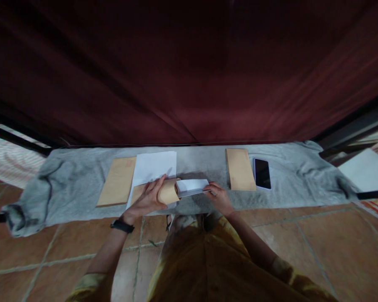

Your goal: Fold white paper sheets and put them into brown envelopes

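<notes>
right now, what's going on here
A person's left hand holds a brown paper envelope; the right hand grips a folded-looking white paper at the envelope's open end. On the grey cloth, flat brown envelopes lie left and right, with a flat white paper sheet on the left and a black-screened phone at far right.

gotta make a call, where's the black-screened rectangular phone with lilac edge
In the head view, the phone lies right of centre on the grey fabric cover, just right of the rightmost brown paper envelope and farther right than the right hand.
</notes>
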Tool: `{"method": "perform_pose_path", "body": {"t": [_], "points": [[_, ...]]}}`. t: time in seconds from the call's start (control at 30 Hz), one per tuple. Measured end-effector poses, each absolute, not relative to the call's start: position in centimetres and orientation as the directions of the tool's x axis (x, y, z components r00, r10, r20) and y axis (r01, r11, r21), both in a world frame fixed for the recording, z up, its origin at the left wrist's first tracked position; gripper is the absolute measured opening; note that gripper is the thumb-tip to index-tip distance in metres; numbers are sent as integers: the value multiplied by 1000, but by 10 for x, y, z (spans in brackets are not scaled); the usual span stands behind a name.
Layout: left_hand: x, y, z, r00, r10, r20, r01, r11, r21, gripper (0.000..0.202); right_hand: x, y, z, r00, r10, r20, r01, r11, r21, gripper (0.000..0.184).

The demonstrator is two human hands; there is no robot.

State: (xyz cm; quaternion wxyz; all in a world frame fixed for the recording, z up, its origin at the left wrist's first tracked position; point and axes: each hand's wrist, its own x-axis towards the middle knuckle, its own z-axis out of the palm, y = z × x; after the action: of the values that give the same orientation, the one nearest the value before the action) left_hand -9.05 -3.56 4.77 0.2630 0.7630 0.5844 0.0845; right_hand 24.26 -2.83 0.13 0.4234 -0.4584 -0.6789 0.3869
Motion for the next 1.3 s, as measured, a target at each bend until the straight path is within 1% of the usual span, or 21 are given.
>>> {"method": "perform_pose_path", "body": {"t": [0.1, 0.2, 0.27, 0.37, 0.43, 0.5, 0.57, 0.63, 0.73, 0.87, 0.97, 1.1, 1.2, 1.3], "points": [[-85, -35, 47, 313, 933, -178, 849, -191, 493, 124, 236, -32, 2, -272, 938, 213, 312, 296, -903, 16], [-80, -34, 44, 330, 931, -156, 848, -219, 482, 123, 225, -39, -1, -309, 930, 201, 300, 295, -907, 29], [-78, -34, 42, 350, 928, -126, 846, -255, 468, 123, 217, -44, -5, -292, 938, 189, 268, 270, -925, 37], [-76, -35, 39, 379, 920, -95, 848, -305, 434, 124, 206, -50, -11, -228, 967, 111, 151, 147, -977, 41], [-74, -37, 38, 387, 918, -87, 852, -320, 415, 124, 203, -50, -15, -165, 986, 11, 33, 16, -999, 42], [-73, -38, 39, 392, 917, -75, 854, -332, 401, 122, 203, -47, -17, -102, 990, -103, -34, -106, -994, 41], [-69, -40, 41, 402, 913, -61, 851, -349, 393, 119, 206, -43, -18, -90, 980, -175, 17, -174, -985, 34], [-65, -41, 43, 412, 910, -52, 850, -363, 383, 117, 208, -39, -16, -104, 976, -191, 129, -177, -976, 27], [-59, -41, 43, 426, 904, -33, 849, -387, 361, 117, 206, -36, -11, -116, 981, -158, 250, -125, -960, 27], [-53, -41, 37, 444, 896, -4, 845, -418, 332, 117, 193, -35, -5, -108, 991, -82, 363, -37, -931, 18], [-52, -41, 31, 455, 890, 11, 844, -435, 315, 118, 182, -36, -3, -113, 990, -88, 446, -28, -895, 16], [-51, -41, 26, 468, 883, 24, 838, -453, 304, 118, 175, -36, -1, -126, 984, -125, 529, -40, -848, 15], [-50, -41, 25, 470, 882, 22, 837, -454, 305, 117, 174, -36, -1, -141, 977, -159, 557, -55, -829, 16], [-48, -41, 25, 466, 885, 22, 838, -449, 311, 118, 173, -37, -2, -109, 979, -174, 578, -80, -812, 17]]}}
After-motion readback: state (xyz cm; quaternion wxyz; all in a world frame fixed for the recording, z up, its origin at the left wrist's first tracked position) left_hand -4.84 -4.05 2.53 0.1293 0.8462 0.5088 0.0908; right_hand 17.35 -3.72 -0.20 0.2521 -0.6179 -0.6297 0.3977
